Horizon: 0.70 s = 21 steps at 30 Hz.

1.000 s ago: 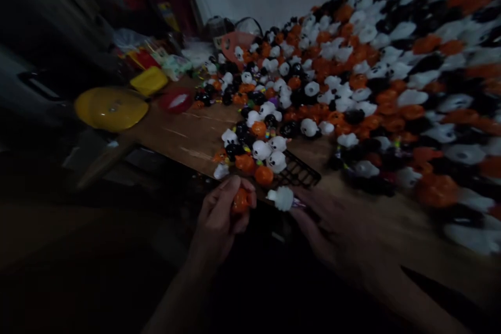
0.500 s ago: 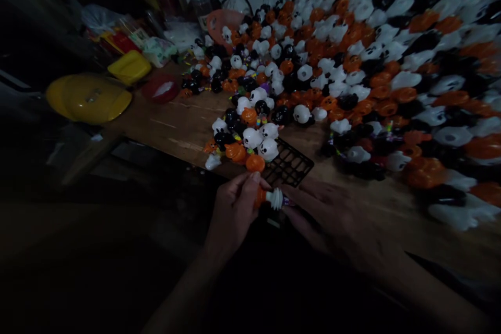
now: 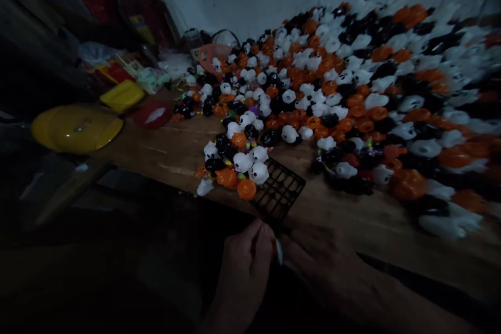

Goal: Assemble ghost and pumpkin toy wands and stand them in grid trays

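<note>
Close to my body, below the table's edge, my left hand is closed, thumb and fingers pinching an orange plastic toy head, mostly hidden by the fingers. A white plastic piece sticks out of its right side. My right hand meets that white piece from the right, fingers drawn together; what they grip is dark and hidden. Just beyond both hands lies a black plastic grid tray. Beside its left edge sits a small cluster of toy heads, including an orange pumpkin head and a white skull head.
A large heap of orange, white and black toy heads covers the back and right of the wooden table. At the left are a yellow cap-shaped object, a yellow container, a red dish and plastic bags.
The view has tilted up, so hands and table sit lower in the picture. My hands have come closer together; the white ribbed part and a purple-patterned piece between them are now mostly covered.
</note>
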{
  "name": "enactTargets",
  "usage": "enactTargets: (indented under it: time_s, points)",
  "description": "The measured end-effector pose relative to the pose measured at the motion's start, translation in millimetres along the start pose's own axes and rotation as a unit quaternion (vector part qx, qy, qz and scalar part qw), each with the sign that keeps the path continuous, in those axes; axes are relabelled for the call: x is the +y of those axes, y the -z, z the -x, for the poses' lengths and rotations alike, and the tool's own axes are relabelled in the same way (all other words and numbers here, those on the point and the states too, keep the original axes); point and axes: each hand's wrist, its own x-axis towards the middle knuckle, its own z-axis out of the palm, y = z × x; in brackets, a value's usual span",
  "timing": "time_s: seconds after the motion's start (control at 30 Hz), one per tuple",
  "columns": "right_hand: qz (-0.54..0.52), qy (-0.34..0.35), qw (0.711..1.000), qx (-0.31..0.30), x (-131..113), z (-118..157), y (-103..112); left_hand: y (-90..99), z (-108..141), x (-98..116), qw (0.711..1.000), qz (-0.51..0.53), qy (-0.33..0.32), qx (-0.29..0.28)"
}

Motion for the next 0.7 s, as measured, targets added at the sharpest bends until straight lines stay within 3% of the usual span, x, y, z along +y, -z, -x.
enactTargets:
  time_s: [0.1, 0.23, 0.37, 0.53, 0.7]
  points:
    - [-0.020, -0.001, 1.000, -0.022, 4, 0, -1, -3.1, -1, -4, 0.999, -0.030, -0.010, 0.013]
    - [-0.018, -0.012, 1.000, -0.005, 11, 1, 0, -8.8, -8, 6, 0.996, -0.078, -0.031, 0.032]
    - [-0.001, -0.013, 1.000, 0.000, 20, 4, -2, -16.8, -20, 12, 0.995, -0.097, -0.029, 0.013]
    - [-0.033, -0.049, 0.998, -0.009, 31, 15, 7, -24.4, -28, 4, 0.998, 0.026, 0.061, -0.014]
    - [-0.079, -0.097, 0.992, -0.012, 37, 23, 21, -22.8, -29, -2, 0.988, 0.076, 0.130, -0.037]
